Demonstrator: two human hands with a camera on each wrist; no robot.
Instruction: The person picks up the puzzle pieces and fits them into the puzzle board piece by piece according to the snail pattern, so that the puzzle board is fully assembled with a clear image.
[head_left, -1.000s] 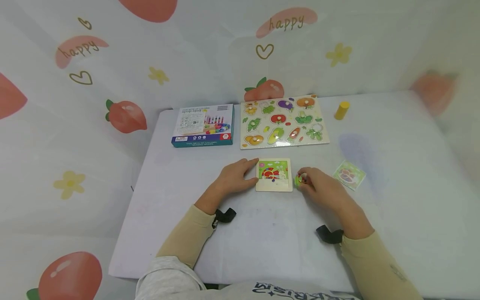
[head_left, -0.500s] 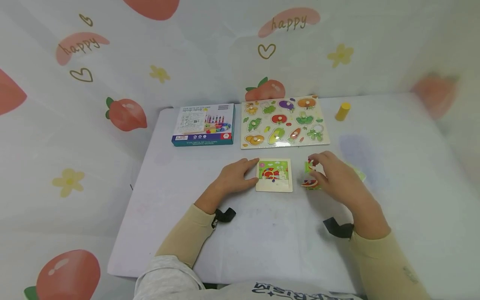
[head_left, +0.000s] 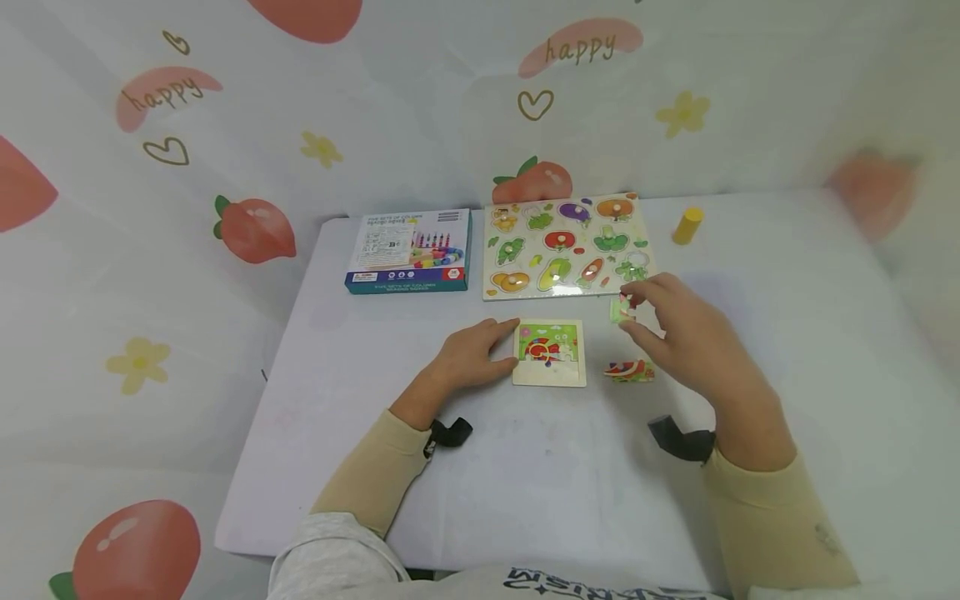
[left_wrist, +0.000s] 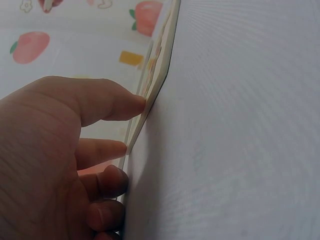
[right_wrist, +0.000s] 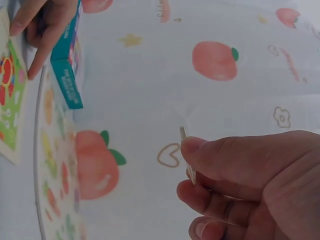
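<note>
A small square wooden jigsaw board (head_left: 550,380) lies on the table, its upper part filled with a red snail picture on green and its lower part bare wood. My left hand (head_left: 474,352) rests at the board's left edge, thumb and index finger stretched apart and touching that edge. In the right wrist view my right hand (right_wrist: 240,182) pinches a thin puzzle piece (right_wrist: 183,134) edge-on between thumb and fingers. The head view shows this green-marked puzzle piece raised above the table. Below that hand, red and green puzzle pieces (head_left: 628,371) lie right of the board; their exact number is unclear.
A vegetable peg puzzle (head_left: 566,250) lies at the back. Left of it sits a flat blue and white box (head_left: 408,252). A yellow cylinder (head_left: 687,226) stands at the back right. A printed cloth (head_left: 420,100) hangs behind the table.
My right hand has lifted one puzzle piece away from the others and moved it up and back, toward the vegetable puzzle. It now hides the small picture card. The left hand has stayed put.
</note>
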